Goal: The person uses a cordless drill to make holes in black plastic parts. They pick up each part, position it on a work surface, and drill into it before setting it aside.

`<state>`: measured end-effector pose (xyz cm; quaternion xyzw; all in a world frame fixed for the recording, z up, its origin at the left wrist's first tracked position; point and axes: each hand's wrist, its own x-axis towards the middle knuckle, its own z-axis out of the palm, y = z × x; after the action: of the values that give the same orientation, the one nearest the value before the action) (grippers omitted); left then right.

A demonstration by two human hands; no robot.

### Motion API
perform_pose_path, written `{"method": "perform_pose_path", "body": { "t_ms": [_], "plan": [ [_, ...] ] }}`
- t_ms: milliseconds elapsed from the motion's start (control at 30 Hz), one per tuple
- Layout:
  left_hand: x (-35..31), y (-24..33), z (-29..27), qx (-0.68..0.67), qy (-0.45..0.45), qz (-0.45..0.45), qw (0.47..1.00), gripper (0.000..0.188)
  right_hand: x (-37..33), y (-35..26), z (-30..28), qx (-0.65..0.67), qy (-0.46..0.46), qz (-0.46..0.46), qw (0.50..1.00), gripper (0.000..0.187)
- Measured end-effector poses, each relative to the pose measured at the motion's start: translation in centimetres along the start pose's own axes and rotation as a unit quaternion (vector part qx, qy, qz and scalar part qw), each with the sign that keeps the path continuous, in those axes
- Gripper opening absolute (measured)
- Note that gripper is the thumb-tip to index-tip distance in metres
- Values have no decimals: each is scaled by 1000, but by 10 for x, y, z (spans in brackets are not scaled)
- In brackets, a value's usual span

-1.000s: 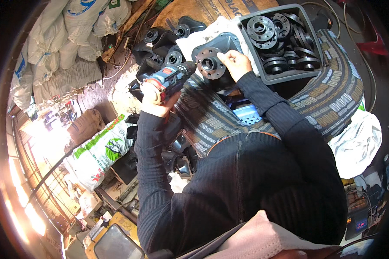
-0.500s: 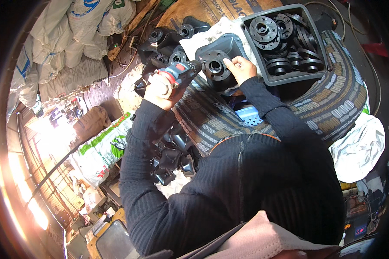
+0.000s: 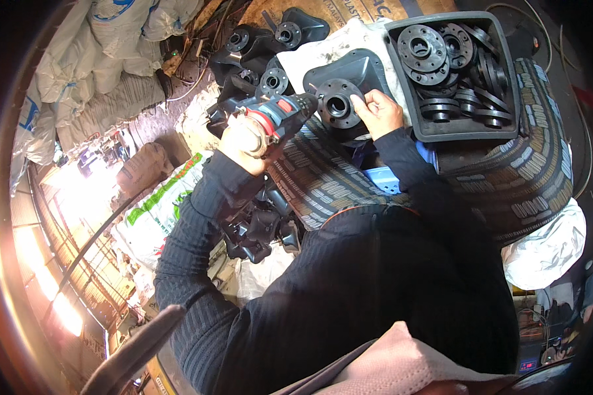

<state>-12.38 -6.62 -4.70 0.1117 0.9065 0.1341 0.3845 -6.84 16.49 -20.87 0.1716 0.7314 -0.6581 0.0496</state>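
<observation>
My left hand (image 3: 247, 141) is wrapped round a blue and red cordless drill (image 3: 280, 112), its black chuck pointing at the rim of a round black flange (image 3: 336, 120). The flange has a raised centre hole and small holes round it, and it lies on a black moulded plastic part (image 3: 362, 66). My right hand (image 3: 381, 113) pinches the flange's right side between thumb and fingers. Whether the drill's tip touches the flange cannot be made out. The plastic part leans by my lap, on white cloth (image 3: 296, 62).
A grey crate (image 3: 468, 137) full of black flanges (image 3: 420, 49) stands at the right. Several similar plastic parts with flanges (image 3: 273, 80) lie at the far left, and more black parts (image 3: 260, 227) below my left forearm. White sacks (image 3: 118, 39) are stacked behind. Patterned fabric (image 3: 534, 171) covers my lap.
The view has shifted, so the crate and flange appear farther right. My left elbow has swung outward to the left. Drill and right hand keep about the same place against the flange.
</observation>
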Motion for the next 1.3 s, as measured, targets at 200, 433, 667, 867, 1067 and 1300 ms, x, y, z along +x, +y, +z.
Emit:
{"method": "perform_pose_path", "body": {
  "t_ms": [200, 433, 667, 867, 1067, 1300],
  "plan": [
    [2, 21, -1, 175, 54, 100, 978, 41, 1, 6, -1, 6, -14, -17, 1000, 33],
    [5, 26, -6, 93, 66, 45, 992, 46, 7, 6, -2, -24, -58, 19, 998, 35],
    [-69, 65, 37, -18, 188, 71, 979, 38, 8, 23, -42, 392, -142, 277, 866, 30],
    [-103, 109, 56, 28, 257, 220, 941, 31, -31, -22, -61, 647, -266, 224, 679, 33],
    [-105, 130, 61, 8, 265, 222, 938, 30, -38, -19, -55, 698, -276, 243, 614, 25],
    [-101, 126, 67, 7, 248, 193, 949, 29, -47, -30, -49, 650, -219, 264, 677, 22]
  ]
}}
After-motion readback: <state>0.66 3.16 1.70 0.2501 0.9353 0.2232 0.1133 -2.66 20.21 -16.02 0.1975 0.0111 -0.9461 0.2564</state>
